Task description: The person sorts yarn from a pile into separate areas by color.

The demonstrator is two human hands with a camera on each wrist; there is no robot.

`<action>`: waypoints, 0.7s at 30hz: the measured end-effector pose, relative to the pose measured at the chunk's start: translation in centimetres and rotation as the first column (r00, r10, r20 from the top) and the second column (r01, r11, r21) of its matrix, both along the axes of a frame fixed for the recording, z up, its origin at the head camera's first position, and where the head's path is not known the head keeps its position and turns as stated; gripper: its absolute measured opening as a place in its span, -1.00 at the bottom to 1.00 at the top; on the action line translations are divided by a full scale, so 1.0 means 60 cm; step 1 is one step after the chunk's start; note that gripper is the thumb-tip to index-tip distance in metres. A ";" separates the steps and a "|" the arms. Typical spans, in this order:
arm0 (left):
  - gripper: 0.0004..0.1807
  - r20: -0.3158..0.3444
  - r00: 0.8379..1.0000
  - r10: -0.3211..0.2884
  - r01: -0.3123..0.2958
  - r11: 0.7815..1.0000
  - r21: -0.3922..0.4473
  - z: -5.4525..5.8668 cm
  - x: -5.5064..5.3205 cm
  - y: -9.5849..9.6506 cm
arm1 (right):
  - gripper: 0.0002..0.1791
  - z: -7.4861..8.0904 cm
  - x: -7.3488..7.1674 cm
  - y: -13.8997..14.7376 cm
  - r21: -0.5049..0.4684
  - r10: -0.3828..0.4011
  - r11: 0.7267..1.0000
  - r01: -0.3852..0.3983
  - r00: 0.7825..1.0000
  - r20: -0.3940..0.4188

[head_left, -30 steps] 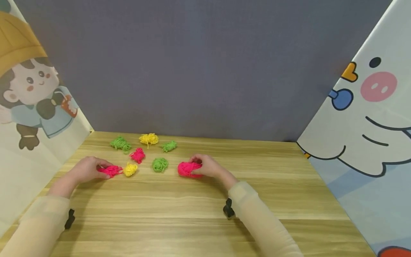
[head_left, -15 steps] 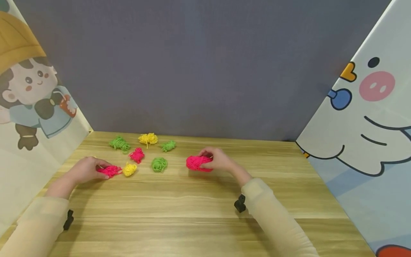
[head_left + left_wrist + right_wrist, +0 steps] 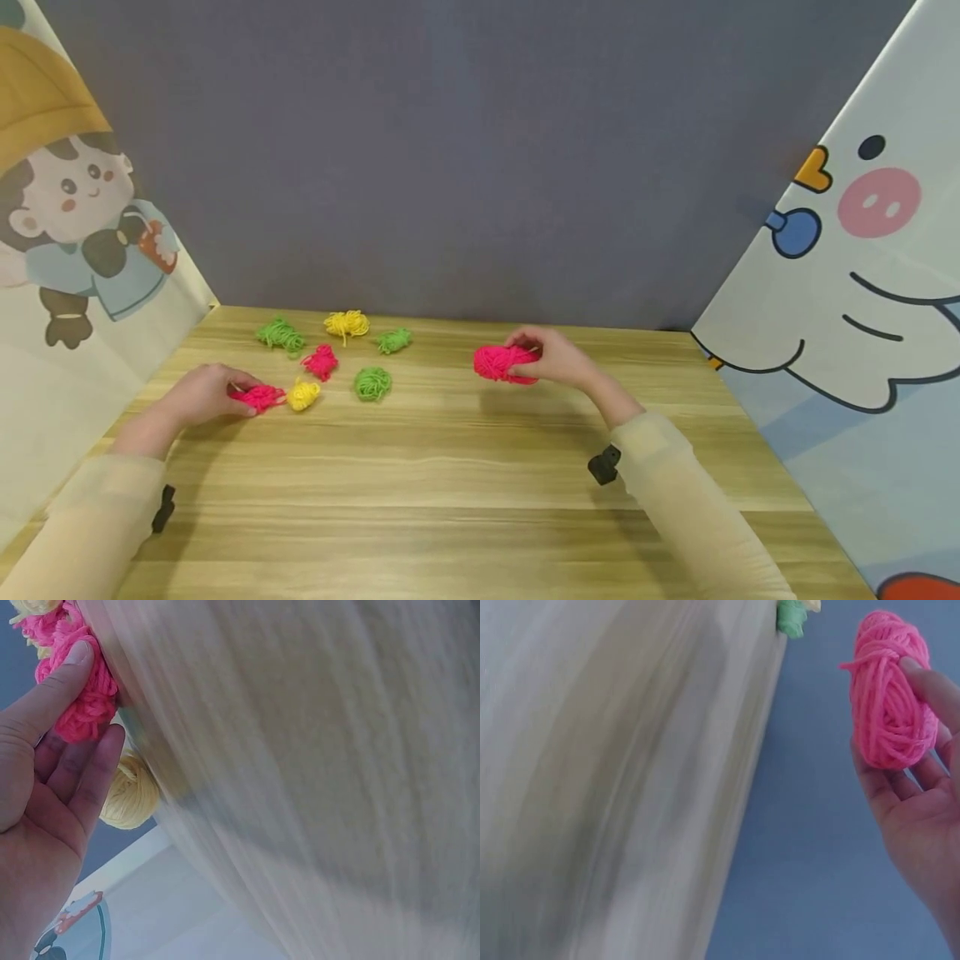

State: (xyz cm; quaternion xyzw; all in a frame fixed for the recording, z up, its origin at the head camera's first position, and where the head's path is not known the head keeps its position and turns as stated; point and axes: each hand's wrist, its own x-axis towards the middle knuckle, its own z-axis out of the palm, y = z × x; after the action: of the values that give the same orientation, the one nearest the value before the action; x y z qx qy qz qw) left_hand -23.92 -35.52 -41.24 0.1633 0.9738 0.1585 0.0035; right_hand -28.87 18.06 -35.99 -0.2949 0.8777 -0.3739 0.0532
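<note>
My right hand (image 3: pixel 555 358) grips a large pink yarn bundle (image 3: pixel 498 364) above the table, right of the other yarn. The right wrist view shows the thumb pressed on this wound pink bundle (image 3: pixel 889 697), with fingers under it. At the left, my left hand (image 3: pixel 206 393) pinches a smaller, looser pink yarn bundle (image 3: pixel 261 398) low over the table. A small yellow yarn ball (image 3: pixel 303 396) lies just right of it. Beyond the left fingers, the left wrist view shows another yellow yarn ball (image 3: pixel 131 793), which the hand hides in the head view.
Behind the left hand lie a green bundle (image 3: pixel 281 335), a yellow bundle (image 3: pixel 347 324), a small green bundle (image 3: pixel 393 341), a pink bundle (image 3: pixel 321 362) and a round green ball (image 3: pixel 372 384). A grey panel (image 3: pixel 450 167) borders the wooden table (image 3: pixel 420 500) at the back; printed panels flank it.
My right hand has carried the large pink yarn bundle up off the table, to the right and slightly farther back. My left hand has stayed in place on its pink bundle.
</note>
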 end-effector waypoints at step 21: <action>-0.57 -0.018 1.000 -0.025 0.024 0.998 -0.050 0.004 -0.002 0.004 | -0.59 0.055 0.010 0.093 0.021 -0.120 0.992 0.122 0.988 -0.096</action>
State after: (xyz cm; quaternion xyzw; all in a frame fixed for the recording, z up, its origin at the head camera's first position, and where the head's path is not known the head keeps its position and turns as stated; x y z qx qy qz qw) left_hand -24.05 -35.26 -41.03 0.1765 0.9753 0.1328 0.0006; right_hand -28.26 23.64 -32.68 -0.2578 0.9004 -0.3505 -0.0071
